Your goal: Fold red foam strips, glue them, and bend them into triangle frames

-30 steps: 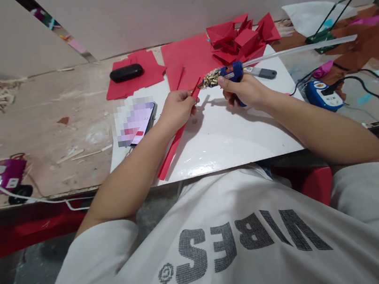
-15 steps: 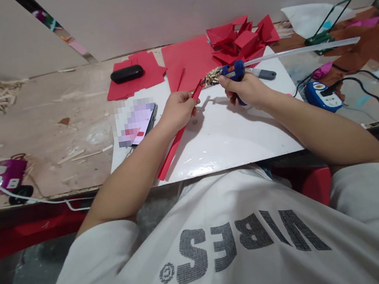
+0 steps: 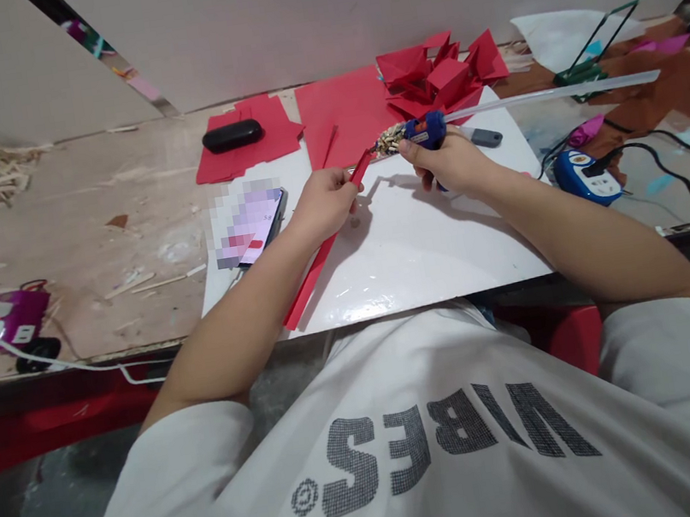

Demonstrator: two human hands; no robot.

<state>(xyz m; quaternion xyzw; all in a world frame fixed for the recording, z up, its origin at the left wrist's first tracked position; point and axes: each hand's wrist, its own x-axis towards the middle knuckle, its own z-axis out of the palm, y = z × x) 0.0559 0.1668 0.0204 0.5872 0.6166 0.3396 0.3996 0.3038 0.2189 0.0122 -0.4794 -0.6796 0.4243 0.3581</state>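
Note:
My left hand [image 3: 334, 197] pinches a long folded strip of red paper [image 3: 313, 282] near its far end. The strip slants down toward the near edge of a white board [image 3: 422, 255]. In my right hand [image 3: 444, 164] is a blue glue gun [image 3: 426, 130], fingers wrapped round its handle. A long clear glue stick [image 3: 554, 92] sticks out of its back. The gun's nozzle end is crusted with yellowish lumps and sits at the strip's far tip; whether it touches, I cannot tell.
Red paper sheets [image 3: 338, 104] and folded red paper pieces [image 3: 447, 75] lie behind the board. A black case [image 3: 232, 135] rests on more red paper. Left is a phone [image 3: 258, 220]; right, a grey-handled tool [image 3: 486, 136] and a blue power socket [image 3: 589, 177] with cables.
The glue gun has shifted very slightly to the right and down. My left hand keeps its pinch on the strip, whose near end has moved slightly left.

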